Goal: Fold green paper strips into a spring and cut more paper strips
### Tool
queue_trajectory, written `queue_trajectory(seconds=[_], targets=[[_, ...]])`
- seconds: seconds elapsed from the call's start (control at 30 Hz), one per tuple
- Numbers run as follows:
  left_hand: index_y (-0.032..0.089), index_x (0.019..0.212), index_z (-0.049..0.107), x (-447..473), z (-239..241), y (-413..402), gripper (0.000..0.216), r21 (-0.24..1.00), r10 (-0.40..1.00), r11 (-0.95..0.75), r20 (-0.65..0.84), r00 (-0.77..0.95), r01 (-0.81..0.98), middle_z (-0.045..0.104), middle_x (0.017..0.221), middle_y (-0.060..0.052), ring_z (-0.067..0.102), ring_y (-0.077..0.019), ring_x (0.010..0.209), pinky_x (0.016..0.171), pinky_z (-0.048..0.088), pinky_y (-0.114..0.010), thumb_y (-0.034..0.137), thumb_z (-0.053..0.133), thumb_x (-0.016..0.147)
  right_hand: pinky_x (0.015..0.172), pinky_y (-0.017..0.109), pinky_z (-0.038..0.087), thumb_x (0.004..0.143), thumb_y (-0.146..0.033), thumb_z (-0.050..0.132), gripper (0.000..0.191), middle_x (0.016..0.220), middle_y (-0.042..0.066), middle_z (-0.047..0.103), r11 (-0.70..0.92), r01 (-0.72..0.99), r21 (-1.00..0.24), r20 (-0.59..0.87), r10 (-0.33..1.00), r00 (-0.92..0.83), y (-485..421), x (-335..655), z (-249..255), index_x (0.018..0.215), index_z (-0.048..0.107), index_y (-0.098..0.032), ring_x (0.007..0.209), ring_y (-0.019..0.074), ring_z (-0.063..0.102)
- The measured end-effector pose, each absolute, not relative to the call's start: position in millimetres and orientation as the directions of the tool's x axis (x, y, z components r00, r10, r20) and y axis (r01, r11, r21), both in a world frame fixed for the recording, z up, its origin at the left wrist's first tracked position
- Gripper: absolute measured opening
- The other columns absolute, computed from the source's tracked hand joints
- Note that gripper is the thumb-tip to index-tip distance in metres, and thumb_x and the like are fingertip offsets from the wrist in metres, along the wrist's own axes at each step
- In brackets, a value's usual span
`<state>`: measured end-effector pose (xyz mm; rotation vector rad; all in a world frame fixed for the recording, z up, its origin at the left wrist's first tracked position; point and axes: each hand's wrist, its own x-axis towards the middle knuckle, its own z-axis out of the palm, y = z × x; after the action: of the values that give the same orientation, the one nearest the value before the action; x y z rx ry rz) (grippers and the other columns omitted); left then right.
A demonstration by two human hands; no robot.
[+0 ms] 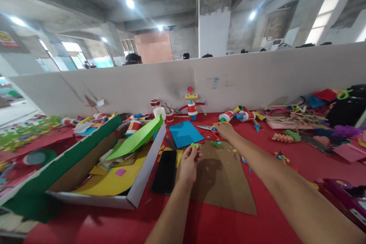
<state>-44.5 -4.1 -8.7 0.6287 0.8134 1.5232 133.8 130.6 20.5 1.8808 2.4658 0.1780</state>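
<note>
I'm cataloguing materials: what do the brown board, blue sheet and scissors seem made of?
Brown board: probably cardboard, matte; plain tan, flat and stiff-looking.
Blue sheet: likely card or paper, perhaps foam; smooth, evenly coloured, straight-edged.
Scissors: blades probably metal, by their silvery grey; handles, partly hidden by the right hand, perhaps plastic, being bright yellow.

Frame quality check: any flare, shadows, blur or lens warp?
Head view: ceiling lamp blown out, with streaky flare; also head view: soft shadow on the brown cardboard beside the left hand; head view, left edge: green cutouts smeared, fine detail lost; head view overall: wide-angle stretch toward the edges.
</note>
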Motion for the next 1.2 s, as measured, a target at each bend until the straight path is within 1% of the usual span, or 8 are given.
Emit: queue_trajectory(seconds=[0.13, 0.23, 0.33, 0.43, 0.57, 0.77, 0.93, 1.2], targets=[[0.014, 0.078, 0.061, -46.6, -12.9, 0.6, 0.031, 0.778, 0.983, -0.01, -0.107, -0.148, -0.628, 0.065, 0.073, -0.001, 0.054, -0.0037, 0.052, 0.048, 0.037, -0.014, 0.031, 0.077, 0.057, 0.076, 0.034, 0.043, 0.086, -0.014, 0.038, 0.042, 0.114, 0.016, 0.055, 0.275, 0.956, 0.101, 0.092, 0.954, -0.284, 124.1, 124.3, 42.7, 0.127, 0.043, -0.023, 0.095, 0.0258, 0.059], [0.013, 0.079, 0.061, -49.3, -16.6, 3.4, 0.031, 0.739, 0.98, 0.01, -0.141, -0.14, -0.674, 0.066, 0.074, -0.003, 0.055, -0.0039, 0.053, 0.047, 0.038, -0.013, 0.029, 0.077, 0.058, 0.079, 0.035, 0.041, 0.087, -0.015, 0.035, 0.037, 0.112, 0.017, 0.056, 0.261, 0.962, 0.086, 0.123, 0.955, -0.27, 114.7, 116.9, 57.2, 0.12, 0.051, -0.018, 0.1, 0.0277, 0.057], [0.013, 0.079, 0.062, -52.4, -15.9, 2.9, 0.025, 0.668, 0.978, 0.018, -0.167, -0.126, -0.744, 0.067, 0.076, -0.003, 0.055, -0.0039, 0.055, 0.048, 0.039, -0.012, 0.024, 0.075, 0.061, 0.077, 0.033, 0.043, 0.086, -0.021, 0.04, 0.047, 0.12, 0.016, 0.053, 0.247, 0.969, 0.023, 0.182, 0.952, -0.247, 89.3, 117.7, 65.4, 0.133, 0.035, -0.019, 0.103, 0.0274, 0.055], [0.012, 0.078, 0.062, -54.3, -9.2, -1.9, 0.02, 0.622, 0.978, 0.014, -0.171, -0.118, -0.783, 0.067, 0.076, -0.004, 0.055, -0.0033, 0.055, 0.048, 0.04, -0.011, 0.021, 0.073, 0.064, 0.075, 0.03, 0.044, 0.082, -0.038, 0.048, 0.052, 0.115, 0.01, 0.058, 0.244, 0.923, -0.297, 0.3, 0.942, -0.152, 41.6, 126.8, 63.6, 0.131, 0.037, -0.023, 0.099, 0.0251, 0.057], [0.012, 0.079, 0.063, -52.5, -0.1, -11.8, 0.02, 0.627, 0.987, 0.0, -0.127, -0.103, -0.779, 0.067, 0.078, -0.005, 0.058, -0.0052, 0.058, 0.052, 0.043, -0.013, 0.022, 0.073, 0.064, 0.078, 0.031, 0.046, 0.077, -0.044, 0.054, 0.053, 0.113, 0.008, 0.059, 0.387, 0.799, -0.46, 0.396, 0.895, -0.205, -35.6, 139.4, 40.6, 0.126, 0.042, -0.025, 0.099, 0.0243, 0.058], [0.015, 0.08, 0.062, -42.6, 3.5, -21.4, 0.023, 0.665, 0.998, -0.013, -0.039, -0.052, -0.747, 0.068, 0.082, -0.004, 0.065, -0.0143, 0.074, 0.067, 0.049, -0.022, 0.02, 0.074, 0.062, 0.08, 0.033, 0.049, 0.076, -0.041, 0.057, 0.05, 0.111, 0.006, 0.059, 0.423, 0.801, -0.423, 0.48, 0.855, -0.198, -93.0, 142.8, 2.9, 0.124, 0.047, -0.028, 0.101, 0.0225, 0.057], [0.014, 0.079, 0.061, -40.3, 10.3, -25.2, 0.018, 0.697, 0.998, 0.023, -0.059, -0.026, -0.717, 0.068, 0.081, -0.005, 0.065, -0.0135, 0.072, 0.057, 0.048, -0.018, 0.021, 0.071, 0.066, 0.071, 0.032, 0.053, 0.077, -0.039, 0.057, 0.049, 0.105, 0.006, 0.062, 0.382, 0.826, -0.415, 0.478, 0.864, -0.159, -92.8, 142.0, -1.6, 0.124, 0.048, -0.029, 0.094, 0.0223, 0.06], [0.015, 0.079, 0.06, -40.8, 10.0, -24.5, 0.012, 0.691, 0.994, 0.038, -0.098, -0.041, -0.722, 0.068, 0.079, -0.004, 0.065, -0.012, 0.069, 0.057, 0.049, -0.017, 0.019, 0.067, 0.071, 0.078, 0.032, 0.052, 0.079, -0.035, 0.056, 0.051, 0.104, 0.004, 0.063, 0.428, 0.81, -0.399, 0.489, 0.847, -0.207, -88.1, 150.0, -9.4, 0.129, 0.044, -0.03, 0.094, 0.0204, 0.061]])
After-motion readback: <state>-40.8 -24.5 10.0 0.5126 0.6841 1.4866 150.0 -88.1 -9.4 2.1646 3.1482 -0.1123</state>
